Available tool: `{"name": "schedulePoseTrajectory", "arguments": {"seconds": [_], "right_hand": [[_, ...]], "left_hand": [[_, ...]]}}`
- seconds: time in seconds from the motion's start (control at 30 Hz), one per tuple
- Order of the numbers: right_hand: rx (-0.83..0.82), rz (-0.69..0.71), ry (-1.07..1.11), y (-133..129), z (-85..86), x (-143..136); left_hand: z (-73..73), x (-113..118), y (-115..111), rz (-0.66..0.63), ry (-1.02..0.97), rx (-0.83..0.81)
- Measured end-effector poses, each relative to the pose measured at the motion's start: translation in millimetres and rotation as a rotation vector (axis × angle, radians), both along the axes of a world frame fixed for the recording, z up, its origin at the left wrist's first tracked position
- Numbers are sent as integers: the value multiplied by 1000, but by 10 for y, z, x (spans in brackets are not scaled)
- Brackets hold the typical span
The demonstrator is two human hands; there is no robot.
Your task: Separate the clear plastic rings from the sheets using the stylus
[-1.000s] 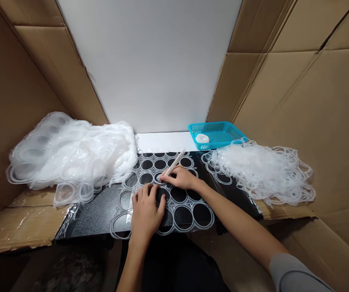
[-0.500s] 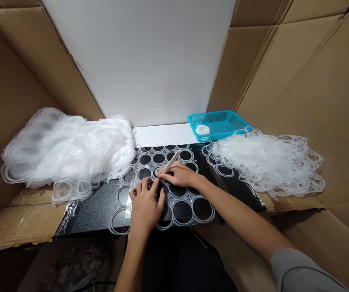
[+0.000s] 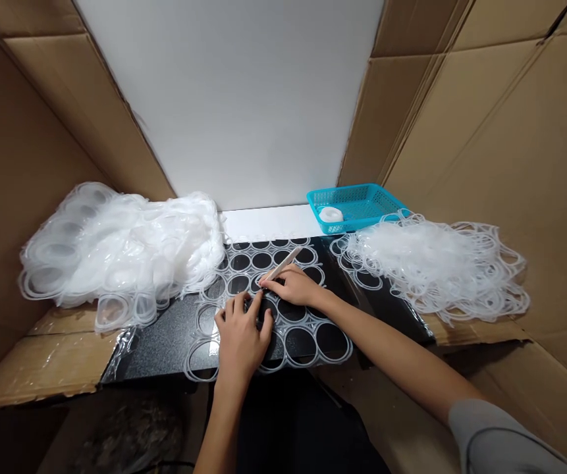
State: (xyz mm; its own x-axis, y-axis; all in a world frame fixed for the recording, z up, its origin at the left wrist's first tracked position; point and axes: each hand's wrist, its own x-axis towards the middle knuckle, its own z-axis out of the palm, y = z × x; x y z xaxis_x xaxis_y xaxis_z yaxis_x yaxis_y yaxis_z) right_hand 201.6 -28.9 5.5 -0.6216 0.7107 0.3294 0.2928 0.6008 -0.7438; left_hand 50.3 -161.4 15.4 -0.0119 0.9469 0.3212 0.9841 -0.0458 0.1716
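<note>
A clear plastic sheet with rows of round cut-outs [image 3: 307,326] lies on the black tabletop. My right hand [image 3: 296,286] is closed on a slim white pen-shaped tool [image 3: 286,262], held slanted with its lower end at the sheet; the tip is hidden by my fingers. Close by on the left, my left hand [image 3: 241,332] rests on the sheet, fingers spread and nothing gripped. Its index fingertip is near the tool's lower end.
A big heap of clear ring-patterned sheets [image 3: 135,243] sits on the left. Another tangled pile of cut sheets [image 3: 431,263] lies right. Behind stands a blue basket [image 3: 372,214] holding a white round stack [image 3: 331,214]. Cardboard walls [image 3: 500,145] flank the black tabletop [image 3: 155,342].
The view has shifted slightly, moving the whole scene a little right and down in the picture. Both hands keep nearly the same places on the sheet, with the tool still in my right hand.
</note>
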Motion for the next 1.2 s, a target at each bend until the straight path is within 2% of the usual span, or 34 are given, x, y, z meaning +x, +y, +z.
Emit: {"name": "schedulePoseTrajectory", "arguments": {"seconds": [0.17, 0.33, 0.5, 0.63, 0.7, 0.8, 0.97, 1.2], "right_hand": [[-84, -24, -74, -7, 74, 22], [-40, 20, -61, -18, 86, 39], [102, 134, -1, 4, 54, 66], [284, 232, -88, 49, 5, 73], [319, 233, -103, 61, -16, 66], [239, 182, -23, 52, -21, 52], [-75, 75, 52, 16, 47, 71], [-82, 37, -65, 0, 111, 80]], "left_hand": [[10, 23, -7, 4, 29, -21], [32, 50, 17, 26, 30, -65], [38, 68, 51, 61, -25, -86], [49, 44, 51, 51, -98, -74], [56, 22, 35, 25, -140, -72], [52, -2, 1, -10, -153, -53], [23, 2, -34, -5, -97, 7], [17, 29, -28, -3, -13, -2]]}}
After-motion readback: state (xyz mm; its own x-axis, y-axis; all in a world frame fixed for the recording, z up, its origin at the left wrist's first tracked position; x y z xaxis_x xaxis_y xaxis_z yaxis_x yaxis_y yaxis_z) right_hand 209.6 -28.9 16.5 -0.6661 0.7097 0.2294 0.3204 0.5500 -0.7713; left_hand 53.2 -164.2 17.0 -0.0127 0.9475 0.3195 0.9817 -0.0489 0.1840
